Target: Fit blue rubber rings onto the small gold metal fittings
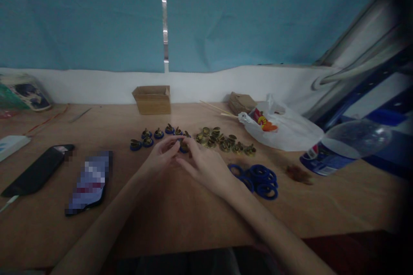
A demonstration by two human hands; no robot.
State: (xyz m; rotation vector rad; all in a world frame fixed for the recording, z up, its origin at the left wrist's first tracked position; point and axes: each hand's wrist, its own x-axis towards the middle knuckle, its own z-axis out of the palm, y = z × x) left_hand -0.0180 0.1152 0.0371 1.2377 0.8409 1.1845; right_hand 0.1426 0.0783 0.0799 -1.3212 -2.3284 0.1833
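My left hand (pixel 164 151) and my right hand (pixel 202 161) meet over the table, fingers curled, with their index fingertips close together. Something small is between the fingertips, mostly hidden. A brass piece with a blue ring (pixel 184 147) shows in the gap by my right fingers; whether it is held or lies on the table is unclear. Left of and behind my hands stand several brass pieces in blue rings (pixel 147 141). Several brass pieces without blue rings (pixel 225 144) lie behind my right hand. To the right of my right wrist is a loose heap of blue rings (pixel 266 190).
Two phones (pixel 38 169) (pixel 90 184) lie at left, near a white power strip (pixel 12 146). An open cardboard box (pixel 153 101) and a brown packet (pixel 241 103) stand at the back. At right are a white plastic bag (pixel 290 131) and a plastic bottle (pixel 334 150).
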